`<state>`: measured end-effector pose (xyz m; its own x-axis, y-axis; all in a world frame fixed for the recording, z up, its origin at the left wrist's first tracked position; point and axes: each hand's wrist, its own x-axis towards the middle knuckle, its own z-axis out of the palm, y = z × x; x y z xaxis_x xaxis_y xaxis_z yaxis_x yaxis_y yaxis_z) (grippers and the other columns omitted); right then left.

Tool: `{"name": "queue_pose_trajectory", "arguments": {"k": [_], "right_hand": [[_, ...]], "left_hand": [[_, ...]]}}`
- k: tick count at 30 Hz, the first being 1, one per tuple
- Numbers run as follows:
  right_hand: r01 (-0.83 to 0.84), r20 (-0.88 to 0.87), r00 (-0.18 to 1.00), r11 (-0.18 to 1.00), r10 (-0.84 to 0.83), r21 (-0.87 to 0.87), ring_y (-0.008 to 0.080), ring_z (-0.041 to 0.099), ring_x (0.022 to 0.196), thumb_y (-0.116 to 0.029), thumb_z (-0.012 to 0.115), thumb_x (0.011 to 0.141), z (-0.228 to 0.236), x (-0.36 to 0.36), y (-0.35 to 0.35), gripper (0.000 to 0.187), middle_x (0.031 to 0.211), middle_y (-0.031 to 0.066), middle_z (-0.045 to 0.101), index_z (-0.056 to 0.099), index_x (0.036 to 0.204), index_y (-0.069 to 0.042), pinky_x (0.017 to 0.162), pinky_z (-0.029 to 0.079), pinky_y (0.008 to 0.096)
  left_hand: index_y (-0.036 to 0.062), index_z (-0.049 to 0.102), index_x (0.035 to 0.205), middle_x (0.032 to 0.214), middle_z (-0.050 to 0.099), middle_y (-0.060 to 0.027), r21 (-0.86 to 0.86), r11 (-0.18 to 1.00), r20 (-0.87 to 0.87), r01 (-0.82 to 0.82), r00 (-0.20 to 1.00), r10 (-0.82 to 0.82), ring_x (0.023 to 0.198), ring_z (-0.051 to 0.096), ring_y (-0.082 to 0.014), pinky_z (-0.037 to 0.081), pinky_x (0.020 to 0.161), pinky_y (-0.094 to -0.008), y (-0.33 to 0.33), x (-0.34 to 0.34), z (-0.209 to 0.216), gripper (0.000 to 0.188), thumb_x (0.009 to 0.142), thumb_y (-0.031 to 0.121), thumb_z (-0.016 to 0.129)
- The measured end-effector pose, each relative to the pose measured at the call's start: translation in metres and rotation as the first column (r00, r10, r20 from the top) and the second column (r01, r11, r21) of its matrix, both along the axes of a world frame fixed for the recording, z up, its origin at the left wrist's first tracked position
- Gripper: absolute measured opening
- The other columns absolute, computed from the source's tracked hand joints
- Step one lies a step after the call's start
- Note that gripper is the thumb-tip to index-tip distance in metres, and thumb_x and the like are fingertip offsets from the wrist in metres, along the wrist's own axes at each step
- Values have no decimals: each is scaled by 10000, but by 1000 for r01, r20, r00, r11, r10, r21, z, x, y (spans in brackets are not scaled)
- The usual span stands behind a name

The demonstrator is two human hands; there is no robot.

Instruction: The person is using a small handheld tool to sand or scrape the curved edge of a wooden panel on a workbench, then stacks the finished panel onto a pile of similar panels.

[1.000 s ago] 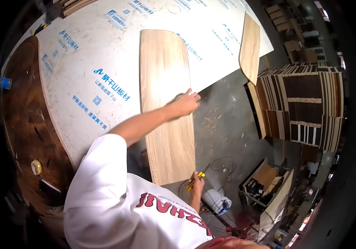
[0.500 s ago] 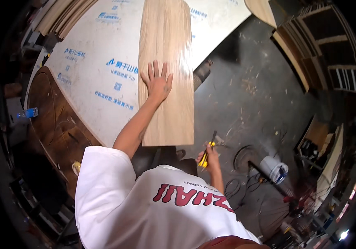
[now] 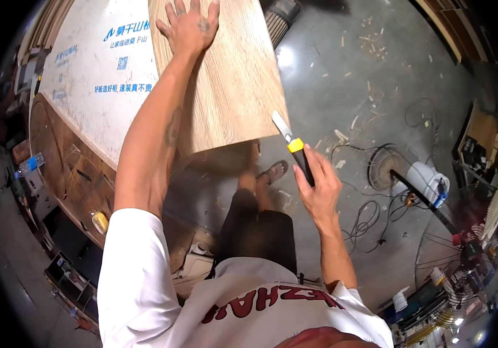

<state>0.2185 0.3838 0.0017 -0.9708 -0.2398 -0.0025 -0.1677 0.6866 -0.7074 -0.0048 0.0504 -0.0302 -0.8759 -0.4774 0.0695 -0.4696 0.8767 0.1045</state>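
A long light wood-grain board (image 3: 231,93) lies over a white sheet, its near end jutting out past the sheet toward me. My left hand (image 3: 192,28) rests flat on top of the board with its fingers spread. In my right hand (image 3: 323,194) is a utility knife (image 3: 300,155) with a black and yellow handle, its blade out and pointing away from me. The blade overlaps the right edge of the board close to the near corner; whether it touches the wood I cannot tell.
Blue print marks the white sheet (image 3: 86,64). At left, a dark brown tabletop (image 3: 57,153) carries a clear bottle (image 3: 29,165) and a yellowish container (image 3: 100,222). On the floor at right are a round base (image 3: 381,168), a white bucket (image 3: 424,181), loose cables (image 3: 360,220) and wood scraps.
My right hand has brought the knife up and forward to the board's near right edge. The view has shifted, so the board and left hand appear higher; that hand stays flat on the board.
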Motion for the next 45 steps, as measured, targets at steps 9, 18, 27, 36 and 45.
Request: {"name": "queue_pose_trajectory", "arguments": {"k": [9, 18, 27, 36, 45], "right_hand": [[11, -237, 971, 996, 9, 84, 235, 632, 774, -136, 816, 796, -22, 13, 1, 437, 1082, 64, 704, 731, 1223, -104, 691, 528, 345], [29, -278, 960, 989, 13, 147, 217, 626, 753, -165, 837, 789, -24, 23, 6, 405, 1001, 62, 689, 753, 1182, -110, 657, 524, 335], [41, -330, 944, 986, 14, 159, 203, 629, 725, -140, 844, 776, -23, 14, 7, 400, 912, 67, 685, 765, 1166, -103, 631, 521, 321], [7, -297, 954, 986, 44, 169, 199, 628, 718, -147, 845, 782, -19, -3, 7, 384, 914, 68, 684, 771, 1158, -117, 626, 512, 319], [-34, -284, 955, 984, 83, 174, 197, 640, 733, -145, 848, 780, -19, -36, -3, 385, 909, 63, 681, 773, 1157, -124, 641, 521, 318]], "left_hand": [[105, 315, 1597, 1651, 234, -253, 39, 999, -23, 27, 999, -26, 1539, 179, -421, 95, 1218, -647, -5, -6, -18, 715, 1041, 552, 364], [84, 342, 1578, 1628, 290, -256, 22, 998, -65, 50, 997, -49, 1518, 241, -425, 134, 1210, -646, -8, -8, -25, 682, 1049, 513, 365], [46, 346, 1568, 1630, 294, -245, -5, 999, -90, 44, 995, -44, 1512, 253, -421, 142, 1212, -637, -13, -3, -22, 682, 1048, 486, 350], [-113, 333, 1510, 1599, 299, -302, 31, 999, -71, 23, 997, -20, 1510, 244, -417, 146, 1215, -628, -5, -1, -15, 693, 1040, 396, 357], [-121, 352, 1492, 1580, 326, -307, 15, 999, -94, 36, 995, -35, 1492, 272, -425, 167, 1211, -625, -6, -3, -24, 686, 1033, 389, 363]]}}
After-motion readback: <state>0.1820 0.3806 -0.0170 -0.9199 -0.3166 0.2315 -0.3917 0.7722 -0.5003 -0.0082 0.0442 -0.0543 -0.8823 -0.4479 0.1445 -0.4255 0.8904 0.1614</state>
